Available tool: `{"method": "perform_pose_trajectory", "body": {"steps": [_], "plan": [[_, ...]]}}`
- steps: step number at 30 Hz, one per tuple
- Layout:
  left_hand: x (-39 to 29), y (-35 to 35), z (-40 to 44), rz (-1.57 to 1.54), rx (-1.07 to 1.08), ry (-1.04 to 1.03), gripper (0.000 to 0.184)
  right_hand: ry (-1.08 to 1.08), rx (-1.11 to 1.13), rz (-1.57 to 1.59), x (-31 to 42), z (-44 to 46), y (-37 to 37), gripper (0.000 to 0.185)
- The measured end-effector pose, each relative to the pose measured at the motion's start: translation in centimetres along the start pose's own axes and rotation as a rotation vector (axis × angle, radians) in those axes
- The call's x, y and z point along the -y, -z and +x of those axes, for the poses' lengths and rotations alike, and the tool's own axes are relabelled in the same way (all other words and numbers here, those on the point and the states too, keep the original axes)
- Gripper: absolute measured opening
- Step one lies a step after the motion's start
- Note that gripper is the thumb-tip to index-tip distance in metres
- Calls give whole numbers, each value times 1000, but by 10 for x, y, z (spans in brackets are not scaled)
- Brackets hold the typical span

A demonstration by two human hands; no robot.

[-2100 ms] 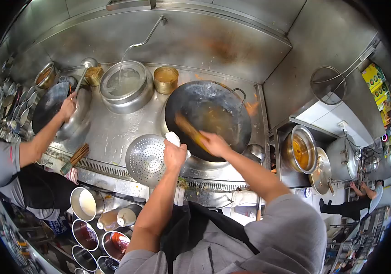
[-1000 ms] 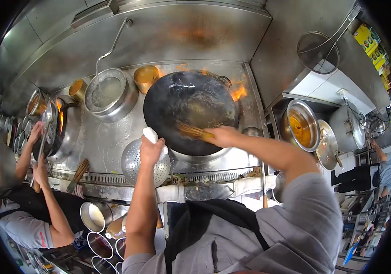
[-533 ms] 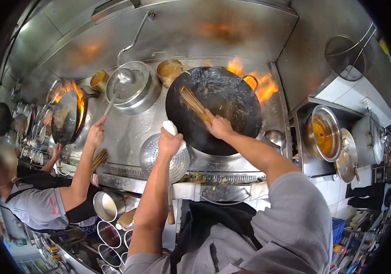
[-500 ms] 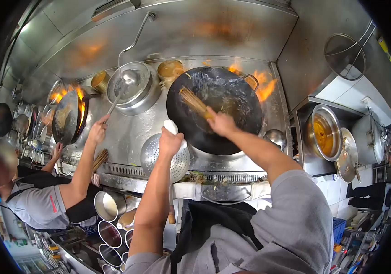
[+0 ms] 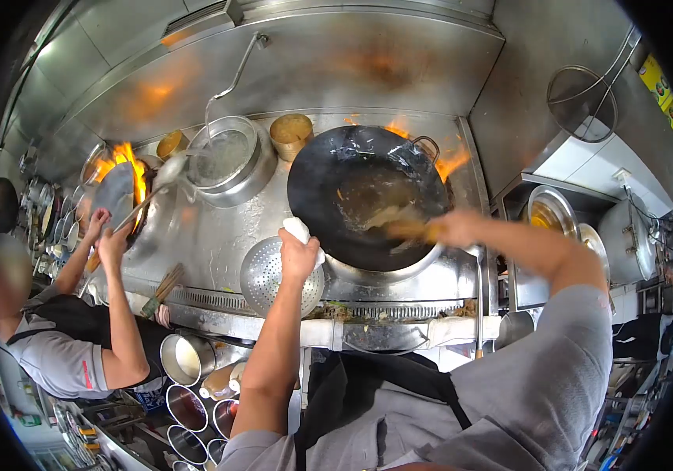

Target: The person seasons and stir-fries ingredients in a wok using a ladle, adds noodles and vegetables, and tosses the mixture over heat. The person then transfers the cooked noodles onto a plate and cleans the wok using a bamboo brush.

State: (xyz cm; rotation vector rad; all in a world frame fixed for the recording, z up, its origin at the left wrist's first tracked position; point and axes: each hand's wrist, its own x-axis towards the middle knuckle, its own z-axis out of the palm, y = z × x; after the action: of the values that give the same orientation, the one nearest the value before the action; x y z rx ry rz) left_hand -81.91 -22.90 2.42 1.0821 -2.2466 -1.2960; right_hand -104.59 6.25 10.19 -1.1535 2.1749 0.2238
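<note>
My left hand [image 5: 299, 255] is closed on a folded white cloth [image 5: 297, 229] at the near left rim of a large black wok [image 5: 313, 200]. Whether it grips the rim through the cloth, I cannot tell. My right hand [image 5: 456, 229], blurred by motion, is wrapped round a bamboo wok brush [image 5: 409, 228]. The brush's bristle end is low inside the wok, where murky liquid shows. Below my left hand a perforated strainer [image 5: 262, 275] rests by the stove's front edge. A long-handled ladle [image 5: 479, 306] lies under my right forearm, its bowl partly hidden.
Flames [image 5: 453, 163] rise behind the wok. Water from a spout [image 5: 234, 78] runs into a metal basin [image 5: 262, 157], beside a brass-coloured pot [image 5: 291, 137]. On the left a co-worker holds a ladle over a flaming wok [image 5: 117, 192]. Another bamboo brush [image 5: 165, 286] stands near the front edge.
My right hand and the brush have swept right and towards me across the wok. My left hand stays at the rim. The co-worker's ladle has moved from the basin towards the left wok.
</note>
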Motion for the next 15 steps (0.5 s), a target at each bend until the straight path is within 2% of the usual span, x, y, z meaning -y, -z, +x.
{"method": "perform_pose_trajectory", "body": {"steps": [2,3,4,5,6,7,8,10,12,14,15], "plan": [[12,-4,5,-14,20,-25,54,-161,-215,-121,-37,24,38,52],[15,-5,8,-31,32,-52,51,-137,-397,1,-61,76,39,47],[11,-2,7,3,39,-58,53,-134,-484,-107,-56,121,44,43],[10,-3,9,1,39,-38,53,-179,-496,-55,-25,149,46,41],[13,-2,9,8,46,-18,54,-220,-559,131,7,164,32,39],[19,-1,7,-4,56,-33,54,-218,-614,247,42,160,12,44],[20,-1,11,-29,57,-59,55,-188,-559,312,61,163,-7,51],[18,2,12,48,55,-95,55,-140,-593,349,84,157,-48,52],[18,2,11,68,47,-82,56,-59,-438,304,81,119,-54,54],[19,1,11,68,61,-58,56,54,-164,277,56,57,-35,53],[18,0,12,67,66,-36,56,87,-113,242,40,30,-30,52]]}}
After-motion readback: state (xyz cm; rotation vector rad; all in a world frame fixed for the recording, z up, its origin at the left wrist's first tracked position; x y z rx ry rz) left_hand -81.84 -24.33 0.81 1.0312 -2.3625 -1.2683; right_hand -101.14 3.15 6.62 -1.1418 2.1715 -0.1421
